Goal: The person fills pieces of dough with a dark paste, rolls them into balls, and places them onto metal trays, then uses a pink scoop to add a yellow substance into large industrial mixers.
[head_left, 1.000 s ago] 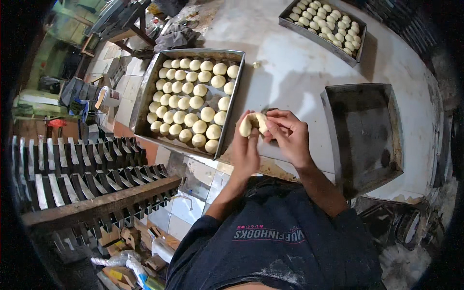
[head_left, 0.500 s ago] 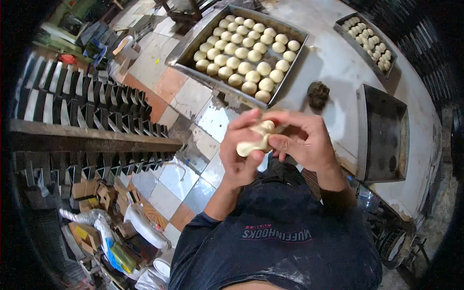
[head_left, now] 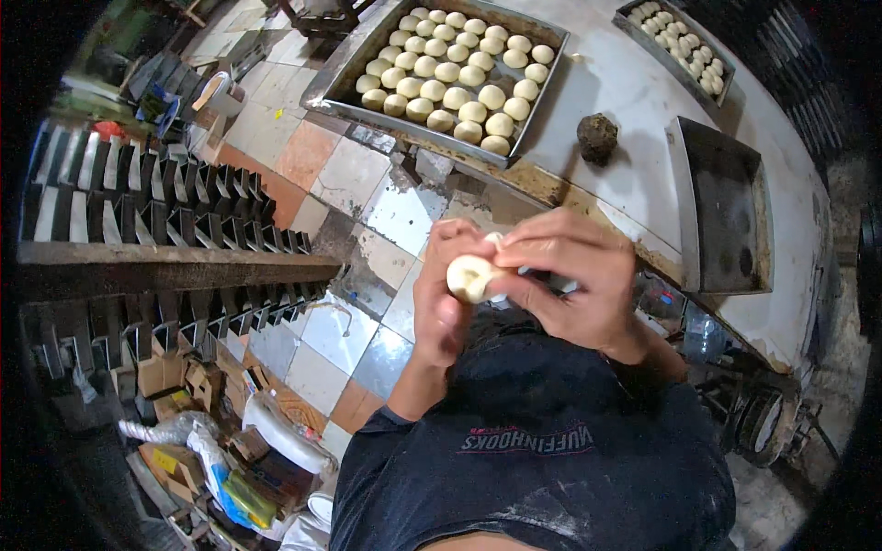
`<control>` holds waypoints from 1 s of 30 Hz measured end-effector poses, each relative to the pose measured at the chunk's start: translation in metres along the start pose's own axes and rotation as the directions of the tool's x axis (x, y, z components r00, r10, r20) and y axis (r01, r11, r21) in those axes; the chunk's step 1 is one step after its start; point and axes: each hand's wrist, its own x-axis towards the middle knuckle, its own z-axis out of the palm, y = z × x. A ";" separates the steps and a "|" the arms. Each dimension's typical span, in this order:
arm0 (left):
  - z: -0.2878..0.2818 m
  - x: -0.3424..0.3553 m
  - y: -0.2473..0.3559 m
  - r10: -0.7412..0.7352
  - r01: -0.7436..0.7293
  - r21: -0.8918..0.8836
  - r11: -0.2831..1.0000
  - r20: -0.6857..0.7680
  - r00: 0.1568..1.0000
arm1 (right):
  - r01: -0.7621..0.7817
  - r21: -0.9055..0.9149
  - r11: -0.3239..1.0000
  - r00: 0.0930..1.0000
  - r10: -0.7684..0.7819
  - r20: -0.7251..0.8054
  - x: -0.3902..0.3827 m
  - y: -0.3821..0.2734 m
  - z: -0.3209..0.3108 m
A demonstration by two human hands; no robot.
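Observation:
In front of my body, my left hand (head_left: pixel 439 292) is closed round a small piece of pale dough (head_left: pixel 469 279). The dough is rounded, with a dimple in its near face. My right hand (head_left: pixel 581 274) pinches at its right and upper edge with thumb and fingers; a small pale bit shows at those fingertips. Beyond my hands, a dark brown rough lump (head_left: pixel 597 139) rests on the white table (head_left: pixel 634 188). To its left, at the table's edge, a metal tray (head_left: pixel 522 147) holds rows of round dough balls (head_left: pixel 457 72).
An empty dark tray (head_left: pixel 730 216) lies at the right of the table, and another tray of dough balls (head_left: pixel 680 46) stands farther back. Metal racks (head_left: pixel 175 262) fill the left side. Cardboard boxes (head_left: pixel 165 375) and wrapped packages clutter the lower left. A white bucket (head_left: pixel 220 95) stands on the tiled floor.
The dough has gone from a stretched, folded shape to a rounder one with a dimple. My right fingers have shifted along its edge. The whole view has moved slightly, with the trays higher in it.

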 end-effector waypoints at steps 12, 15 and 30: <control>0.133 0.095 -0.080 0.231 -0.219 0.118 0.969 -0.098 0.968 | -0.046 -0.080 0.996 0.948 0.018 -0.319 -0.038 0.073 -0.100; 0.172 0.132 -0.117 0.065 -0.076 0.032 0.997 0.273 0.960 | -0.003 0.228 0.974 0.907 0.099 -0.408 -0.048 0.108 -0.142; 0.281 0.149 -0.339 -0.723 0.542 0.478 0.691 0.480 0.497 | -0.456 -0.199 0.868 0.888 0.427 -0.172 -0.140 0.266 -0.302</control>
